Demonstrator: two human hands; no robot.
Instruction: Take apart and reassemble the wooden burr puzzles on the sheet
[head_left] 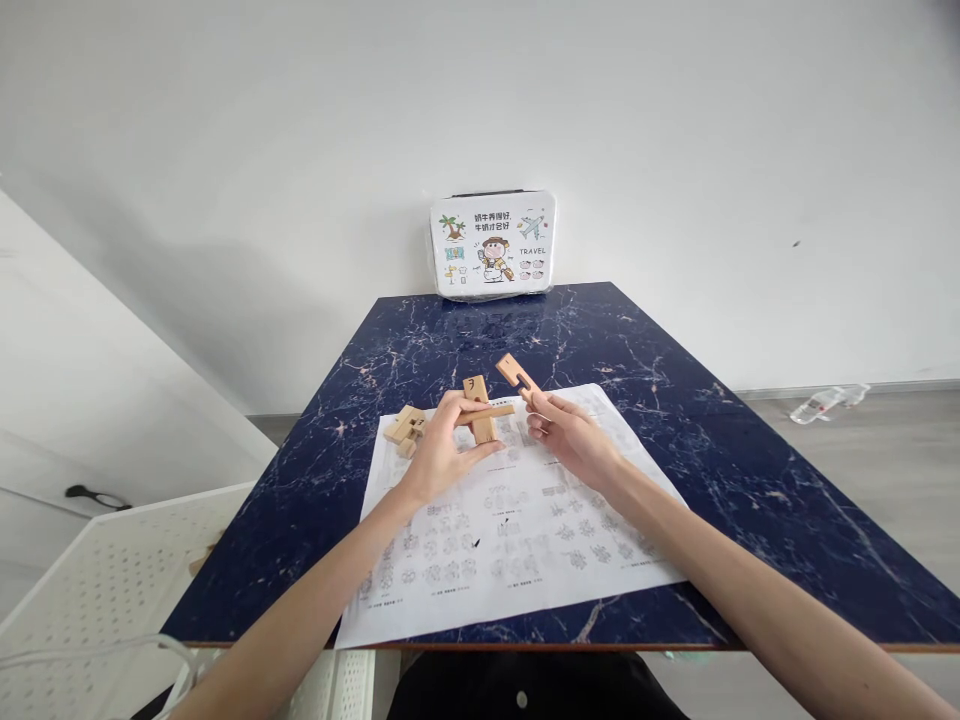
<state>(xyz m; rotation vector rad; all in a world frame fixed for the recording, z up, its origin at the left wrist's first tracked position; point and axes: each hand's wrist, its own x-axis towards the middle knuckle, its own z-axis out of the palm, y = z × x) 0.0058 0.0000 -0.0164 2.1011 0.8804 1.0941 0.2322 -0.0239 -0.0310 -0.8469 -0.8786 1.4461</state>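
Note:
My left hand (442, 455) is closed around crossed wooden puzzle pieces (486, 428), one upright with a dark mark near its top and one lying across it. To the right, my right hand (568, 435) pinches a notched wooden puzzle piece (511, 370) by its lower end, tilted up to the left and apart from the crossed pieces. Beside my left hand, several more wooden blocks (405, 424) lie in a cluster, partly hidden by my fingers. Under both hands is a white instruction sheet (517, 545) printed with small line drawings.
The dark blue marbled table (315, 500) has its far edge by the wall. A white case with cartoon prints (493, 245) stands there upright. At the lower left are a white perforated rack (112, 570) and a white cable (97, 652). A plastic bottle (829, 402) lies on the floor at right.

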